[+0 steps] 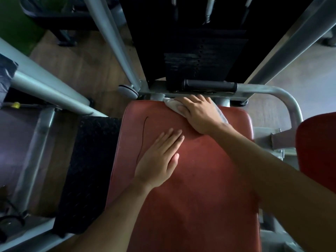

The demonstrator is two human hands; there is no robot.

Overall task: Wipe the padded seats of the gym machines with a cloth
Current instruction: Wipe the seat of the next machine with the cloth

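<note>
A red padded seat [200, 170] of a gym machine fills the middle of the view, with a thin dark line across its left part. My right hand [198, 113] presses a pale grey cloth [172, 106] flat on the seat's far edge, fingers spread over it; most of the cloth is hidden under the hand. My left hand [160, 159] lies flat on the seat's middle left, fingers straight and together, holding nothing.
A grey steel frame [272, 90] with a black grip [209, 85] runs just beyond the seat. The black weight stack [200, 57] rises behind it. A black tread plate [87, 170] lies left of the seat. Another red pad [318, 151] stands at the right edge.
</note>
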